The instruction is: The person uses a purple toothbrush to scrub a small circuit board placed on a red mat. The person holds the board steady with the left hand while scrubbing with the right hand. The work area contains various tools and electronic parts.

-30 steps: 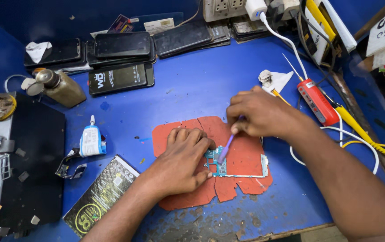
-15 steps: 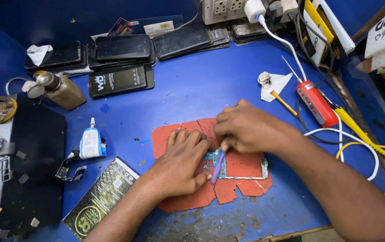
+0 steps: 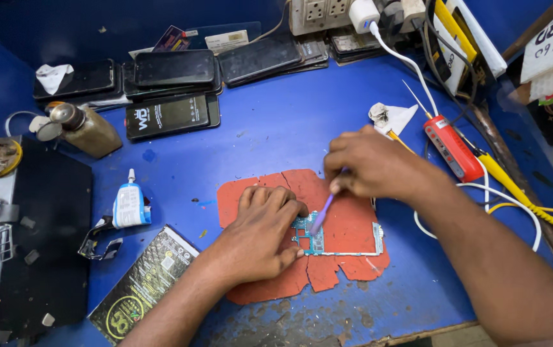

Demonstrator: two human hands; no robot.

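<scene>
Teal circuit board [image 3: 337,236] lies flat on red mat; purple brush [image 3: 323,213] tilted, tip touching it.

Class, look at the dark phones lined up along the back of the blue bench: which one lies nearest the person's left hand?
The front phone, face up just ahead of the stacked ones and right of the brown bottle. It lies closest to the left hand; the others sit farther back.

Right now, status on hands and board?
Left hand pins circuit board on red mat. Right hand holds purple brush, tip on board. Nothing in the way.
</scene>
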